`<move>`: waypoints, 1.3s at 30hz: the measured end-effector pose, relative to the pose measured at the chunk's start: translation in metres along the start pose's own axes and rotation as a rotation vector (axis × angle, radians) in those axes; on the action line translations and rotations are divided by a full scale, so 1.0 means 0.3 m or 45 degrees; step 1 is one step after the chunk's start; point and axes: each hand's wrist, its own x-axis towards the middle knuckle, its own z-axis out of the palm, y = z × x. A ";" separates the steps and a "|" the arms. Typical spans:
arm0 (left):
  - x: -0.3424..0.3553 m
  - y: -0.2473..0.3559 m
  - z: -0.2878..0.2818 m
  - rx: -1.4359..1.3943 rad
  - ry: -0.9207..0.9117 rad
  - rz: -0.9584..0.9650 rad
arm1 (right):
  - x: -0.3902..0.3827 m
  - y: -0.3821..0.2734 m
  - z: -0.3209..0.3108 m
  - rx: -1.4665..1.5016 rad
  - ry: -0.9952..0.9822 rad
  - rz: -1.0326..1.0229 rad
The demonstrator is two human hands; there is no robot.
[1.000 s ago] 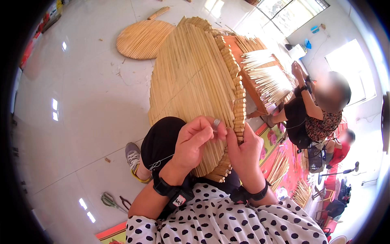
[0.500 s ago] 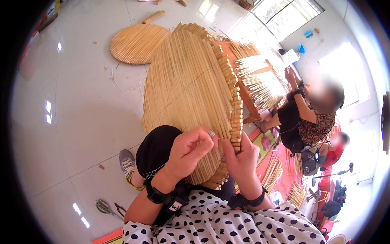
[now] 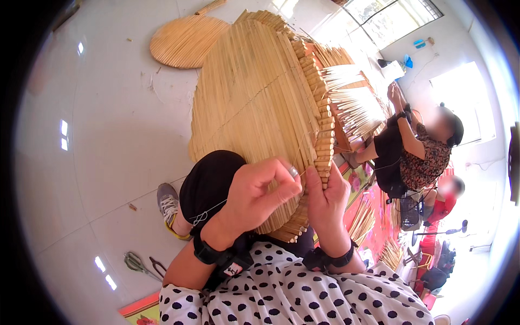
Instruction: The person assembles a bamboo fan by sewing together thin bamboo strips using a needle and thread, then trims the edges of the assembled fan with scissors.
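Note:
A large rounded panel of flat straw-coloured stalks [image 3: 244, 103], with a stitched line across it, leans over my lap and black-clad knee. Short round stalk ends form a thick border [image 3: 325, 116] along its right side. My left hand [image 3: 260, 189] is closed above the panel's near part, thumb and forefinger together, a metal ring on one finger. A thin pale thread [image 3: 215, 209] trails by its wrist, and a fine strand runs from its fingers toward the border. My right hand [image 3: 329, 203] grips the border, thumb on top; its other fingers are partly hidden.
A smaller round stalk mat [image 3: 187, 40] lies on the tiled floor at far left. Green-handled scissors [image 3: 135, 262] rest at lower left. Beyond the border, loose stalks [image 3: 355, 105] cover an orange table. A seated co-worker [image 3: 420, 149] is at right, near a black basket [image 3: 411, 212].
The whole view has shifted, so the panel and floor things sit higher. My hands stay close together at the border; the right thumb has come up nearer the left fingers.

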 end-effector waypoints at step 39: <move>-0.026 -0.143 0.020 -0.538 0.165 -0.131 | -0.062 0.047 -0.043 -0.186 -0.122 -0.021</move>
